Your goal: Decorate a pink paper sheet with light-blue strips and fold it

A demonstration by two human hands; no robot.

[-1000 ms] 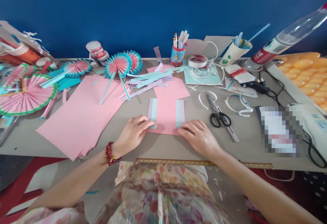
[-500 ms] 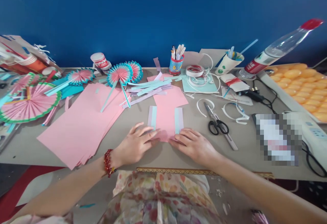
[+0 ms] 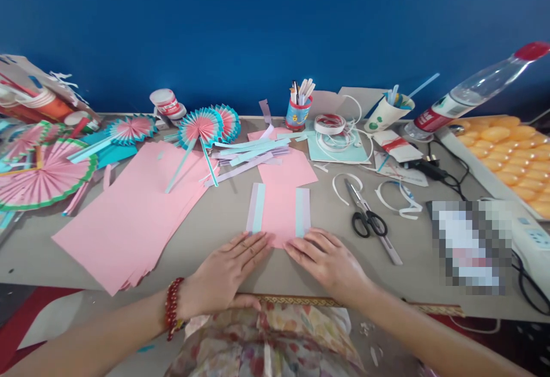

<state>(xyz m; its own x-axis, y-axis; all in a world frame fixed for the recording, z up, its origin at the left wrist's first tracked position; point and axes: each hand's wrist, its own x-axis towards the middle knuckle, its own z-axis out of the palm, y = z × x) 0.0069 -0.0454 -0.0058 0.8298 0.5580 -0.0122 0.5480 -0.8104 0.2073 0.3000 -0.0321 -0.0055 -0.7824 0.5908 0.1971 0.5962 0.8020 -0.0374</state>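
Observation:
In front of me a pink sheet of paper [image 3: 279,216] lies on the grey table, with pale blue and lilac strips [image 3: 302,211] along both its sides. My left hand [image 3: 232,265] rests flat over the sheet's near left corner, fingers stretched and thumb spread toward me. At the near right corner my right hand [image 3: 329,262] lies palm down, its fingers extended on the paper. Neither hand grasps anything. Just beyond the sheet is another pink piece [image 3: 296,168], with a loose heap of blue and lilac strips [image 3: 253,150] beside it.
Black-handled scissors [image 3: 368,219] and a grey cutter [image 3: 391,249] lie to the right. At left are stacked pink sheets [image 3: 129,211] and folded paper fans [image 3: 200,128]. Behind stand a pen cup [image 3: 298,114], a tape roll [image 3: 330,124] and a tilted-looking bottle [image 3: 455,105].
My left hand has gone from pinching the paper's left edge to lying flat at its near corner. My right hand has slid to the near right corner, and the view has tilted slightly.

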